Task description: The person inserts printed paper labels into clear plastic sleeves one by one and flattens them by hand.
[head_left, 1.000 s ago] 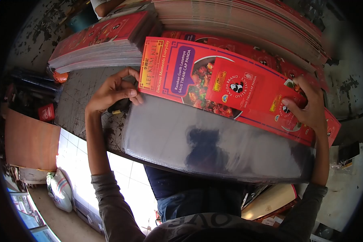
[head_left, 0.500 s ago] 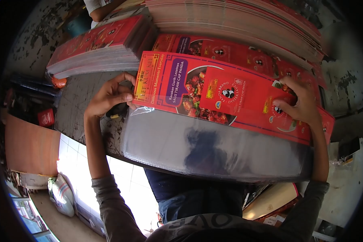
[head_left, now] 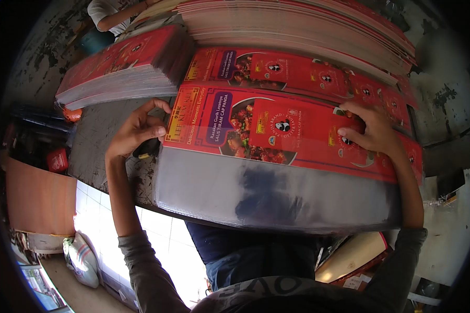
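Observation:
A long red printed sheet [head_left: 318,122] with food pictures and panda logos lies across a stack of clear plastic sleeves [head_left: 209,182]. Its lower edge looks veiled by clear film. At the sheet's left end is my left hand [head_left: 133,130], thumb and forefinger apart, with the thumb tip at the edge; its other fingers are partly hidden. My right hand [head_left: 373,130] rests on the right part of the sheet, thumb and fingers spread on the printed face. Behind lies another row of red printed sheets [head_left: 297,75].
A stack of red printed sheets in plastic [head_left: 120,65] stands at the back left of the dark table [head_left: 102,125]. Tall piles of sheets [head_left: 287,28] rise at the back. Another person's arm [head_left: 122,18] shows at the top left. A sack [head_left: 81,261] sits on the floor.
The red sheet has dropped lower and shifted left, now lying flatter over the sleeves and uncovering more of the row behind. My left hand's grasp has loosened; my right hand has moved slightly left.

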`<state>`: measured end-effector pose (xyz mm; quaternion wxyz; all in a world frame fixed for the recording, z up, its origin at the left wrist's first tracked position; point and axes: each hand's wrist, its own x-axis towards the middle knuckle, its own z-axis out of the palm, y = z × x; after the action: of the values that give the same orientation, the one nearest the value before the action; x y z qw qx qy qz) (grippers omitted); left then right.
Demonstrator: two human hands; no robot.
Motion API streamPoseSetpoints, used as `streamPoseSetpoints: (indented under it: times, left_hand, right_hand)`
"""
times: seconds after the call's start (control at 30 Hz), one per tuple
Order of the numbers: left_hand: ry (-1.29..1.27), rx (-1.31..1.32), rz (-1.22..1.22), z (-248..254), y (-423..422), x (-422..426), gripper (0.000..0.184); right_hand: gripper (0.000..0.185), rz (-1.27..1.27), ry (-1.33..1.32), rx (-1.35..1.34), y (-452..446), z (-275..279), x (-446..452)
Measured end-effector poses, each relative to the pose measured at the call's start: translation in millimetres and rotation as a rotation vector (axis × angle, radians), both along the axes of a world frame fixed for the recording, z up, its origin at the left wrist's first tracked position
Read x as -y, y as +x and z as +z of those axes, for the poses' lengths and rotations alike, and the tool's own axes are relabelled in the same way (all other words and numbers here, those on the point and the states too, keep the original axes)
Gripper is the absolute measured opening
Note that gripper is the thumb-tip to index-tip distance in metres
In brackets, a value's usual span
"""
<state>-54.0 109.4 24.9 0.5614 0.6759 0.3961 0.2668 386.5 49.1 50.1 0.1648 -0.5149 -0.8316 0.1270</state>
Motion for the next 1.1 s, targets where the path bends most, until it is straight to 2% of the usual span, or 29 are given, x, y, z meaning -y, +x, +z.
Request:
streamPoseSetpoints:
  times: [0.07, 0.13, 0.23, 0.37, 0.4, 0.43, 0.53, 0.67, 0.77, 0.83, 0.9, 0.97, 1.1]
  left_hand:
    - [0.013, 0.001, -0.008, 0.8, 1.2, 0.9, 0.042]
    - [0.022, -0.013, 0.01, 1.0, 1.1, 1.2, 0.046]
    - [0.0, 0.005, 0.039, -2.5, 0.0, 1.3, 0.054]
    - [0.045, 0.005, 0.063, -2.5, 7.5, 6.4, 0.066]
    - [0.128, -0.057, 0.095, -5.5, 11.1, 8.1, 0.067]
    - [0.123, -0.059, 0.075, -6.8, 14.2, 11.4, 0.067]
    - [0.314, -0.11, 0.209, -14.8, 19.9, 17.9, 0.067]
    - [0.252, -0.203, 0.197, -12.6, 15.3, 18.6, 0.068]
    - [0.315, -0.146, 0.24, -14.7, 26.5, 23.3, 0.061]
    - [0.33, -0.226, 0.266, -12.8, 27.2, 25.3, 0.057]
    - [0.353, -0.212, 0.237, -18.1, 27.6, 22.9, 0.054]
    - [0.419, -0.121, 0.314, -20.9, 36.5, 25.1, 0.05]
    - [0.428, -0.124, 0.383, -22.1, 45.8, 28.5, 0.054]
  right_hand:
    - [0.041, -0.054, 0.002, 0.0, 1.7, -1.7, 3.3]
    - [0.039, 0.044, 0.034, -0.037, 3.2, -6.3, 0.3]
    - [0.038, 0.034, -0.019, -0.005, 6.6, -9.9, -2.0]
    - [0.038, 0.014, 0.002, -0.028, 7.6, -11.1, 0.7]
    - [0.039, 0.026, -0.016, 0.006, 8.3, -12.0, -0.6]
    - [0.04, 0.044, -0.037, 0.036, 9.3, -13.9, -0.2]
    - [0.04, 0.031, -0.065, 0.048, 8.7, -13.0, 0.2]
    - [0.039, 0.058, -0.001, 0.054, 10.6, -18.2, -0.8]
    - [0.038, 0.057, -0.001, 0.026, 9.9, -15.2, 1.2]
    - [0.038, 0.061, -0.065, 0.007, 8.1, -11.0, 2.5]
    - [0.036, 0.069, -0.004, -0.028, 10.4, -16.7, 1.5]
    - [0.035, 0.087, 0.056, -0.065, 10.9, -19.7, 0.0]
    - [0.036, 0.09, 0.016, -0.058, 10.9, -15.4, 1.1]
